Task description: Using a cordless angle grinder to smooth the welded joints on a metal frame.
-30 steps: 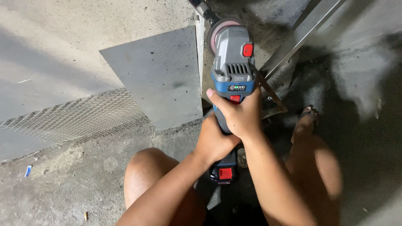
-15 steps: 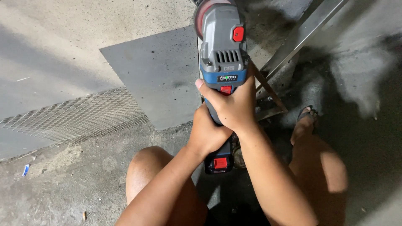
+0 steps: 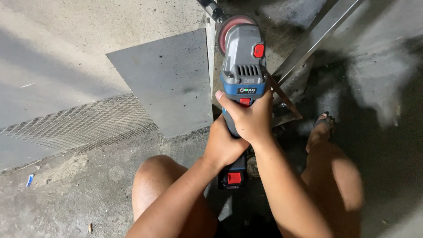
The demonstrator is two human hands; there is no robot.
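Below the fingers lies a rough concrete floor [image 3: 66, 198]. Left of them, a grey metal sheet [image 3: 167, 83] and wire mesh [image 3: 79, 125]. Both hands, left [image 3: 224, 143] and right [image 3: 249, 117], clench a blue-grey angle grinder [image 3: 242, 66].

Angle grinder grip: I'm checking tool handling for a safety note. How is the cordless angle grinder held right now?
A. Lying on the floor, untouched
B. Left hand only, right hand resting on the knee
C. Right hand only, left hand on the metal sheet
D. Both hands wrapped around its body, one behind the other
D: the right hand grips the angle grinder just behind its grey head, and the left hand clasps the body right behind it.
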